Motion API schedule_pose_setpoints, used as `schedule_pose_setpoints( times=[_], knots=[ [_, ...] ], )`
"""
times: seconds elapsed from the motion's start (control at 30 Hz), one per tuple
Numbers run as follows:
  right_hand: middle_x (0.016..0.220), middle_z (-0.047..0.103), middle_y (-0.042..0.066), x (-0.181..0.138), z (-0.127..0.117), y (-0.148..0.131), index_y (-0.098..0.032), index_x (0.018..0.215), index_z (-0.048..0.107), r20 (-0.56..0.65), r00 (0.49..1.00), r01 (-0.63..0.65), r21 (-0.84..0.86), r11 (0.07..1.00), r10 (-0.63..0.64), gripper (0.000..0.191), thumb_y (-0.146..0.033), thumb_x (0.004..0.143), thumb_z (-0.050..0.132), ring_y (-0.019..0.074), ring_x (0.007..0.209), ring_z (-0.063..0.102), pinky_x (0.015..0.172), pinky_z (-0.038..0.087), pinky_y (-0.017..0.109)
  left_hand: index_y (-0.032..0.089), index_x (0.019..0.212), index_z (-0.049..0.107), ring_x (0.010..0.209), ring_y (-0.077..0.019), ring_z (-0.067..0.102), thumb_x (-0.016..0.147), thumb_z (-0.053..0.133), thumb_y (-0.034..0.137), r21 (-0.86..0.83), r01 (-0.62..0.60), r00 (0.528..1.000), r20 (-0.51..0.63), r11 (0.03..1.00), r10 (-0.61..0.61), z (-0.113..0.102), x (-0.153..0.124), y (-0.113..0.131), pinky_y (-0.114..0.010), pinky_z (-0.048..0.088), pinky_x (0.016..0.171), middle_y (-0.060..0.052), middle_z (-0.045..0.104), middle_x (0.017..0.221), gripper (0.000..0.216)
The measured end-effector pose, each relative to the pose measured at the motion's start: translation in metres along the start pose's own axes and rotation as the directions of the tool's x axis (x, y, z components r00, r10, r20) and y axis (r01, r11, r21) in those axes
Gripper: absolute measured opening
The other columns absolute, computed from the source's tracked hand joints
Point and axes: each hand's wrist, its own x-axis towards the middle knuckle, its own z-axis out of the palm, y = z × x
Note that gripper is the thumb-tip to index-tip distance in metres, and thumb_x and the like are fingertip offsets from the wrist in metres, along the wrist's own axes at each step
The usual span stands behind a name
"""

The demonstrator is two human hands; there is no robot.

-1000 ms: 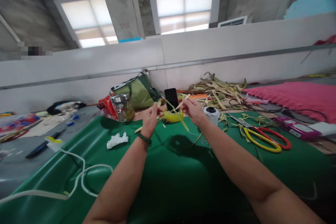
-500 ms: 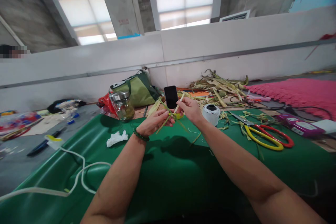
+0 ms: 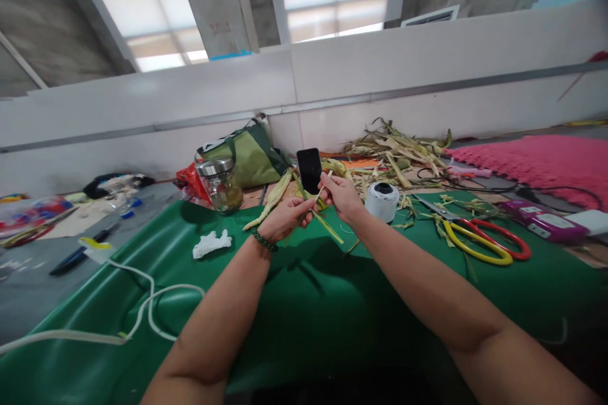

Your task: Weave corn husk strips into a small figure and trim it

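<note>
Both hands meet above the green mat (image 3: 294,323), in front of a dark upright phone (image 3: 310,168). My left hand (image 3: 287,216), with a green bead bracelet (image 3: 263,240) at its wrist, is closed on thin green-yellow husk strips (image 3: 329,228). My right hand (image 3: 341,196) pinches a strip of the same bundle just beside the left fingertips. The strips cross between the hands, one end sticking out down to the right. Pale corn husks (image 3: 273,201) lie behind my left hand. Right of my right hand stands a white thread spool (image 3: 382,202).
Red-and-yellow-handled scissors (image 3: 479,243) lie at right, near a purple box (image 3: 544,220). A dried husk heap (image 3: 394,152) is behind. A lidded glass jar (image 3: 219,186), green bag (image 3: 251,155) and crumpled white tissue (image 3: 211,244) are at left. A white cable (image 3: 147,297) crosses the mat.
My hands have drawn closer together. The strip end now points down to the right, and the pale strip no longer stands up as far from my right hand. The view has tilted slightly.
</note>
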Motion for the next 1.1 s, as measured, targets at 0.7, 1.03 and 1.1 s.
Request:
schedule_pose_setpoints(
  times=[0.7, 1.03, 1.1],
  knots=[
    [0.052, 0.061, 0.0, -0.005, -0.013, -0.007, -0.015, 0.061, 0.065, 0.479, 0.871, 0.18, -0.515, 0.838, 0.107, 0.036, -0.049, 0.073, 0.069, 0.0105, 0.047, 0.055, 0.046, 0.041, 0.021, 0.011, 0.079, 0.07, 0.051, -0.0055, 0.049, 0.067, 0.08, 0.03, -0.177, -0.105, 0.991, -0.102, 0.979, 0.088, -0.016, 0.004, -0.004, -0.018, 0.038, 0.048, 0.002, 0.056, 0.058, 0.025],
    [0.044, 0.053, -0.003, -0.007, -0.02, -0.015, -0.017, 0.055, 0.059, 0.65, 0.754, 0.402, -0.571, 0.715, 0.095, 0.033, -0.037, 0.082, 0.057, 0.0075, 0.041, 0.047, 0.043, 0.035, 0.018, 0.012, 0.061, 0.062, 0.044, -0.0051, 0.043, 0.06, 0.083, 0.037, 0.017, 0.036, 0.999, -0.015, 0.999, -0.036, -0.023, -0.002, 0.004, -0.02, 0.033, 0.043, 0.003, 0.053, 0.049, 0.033],
    [0.047, 0.056, -0.003, -0.008, -0.019, -0.013, -0.017, 0.058, 0.061, 0.645, 0.754, 0.366, -0.569, 0.736, 0.124, 0.03, -0.035, 0.082, 0.057, 0.0085, 0.042, 0.05, 0.043, 0.037, 0.018, 0.013, 0.058, 0.061, 0.043, -0.0051, 0.042, 0.064, 0.079, 0.041, 0.06, 0.014, 0.999, -0.032, 0.998, -0.013, -0.021, -0.002, 0.003, -0.02, 0.033, 0.042, 0.003, 0.051, 0.048, 0.035]
  ],
)
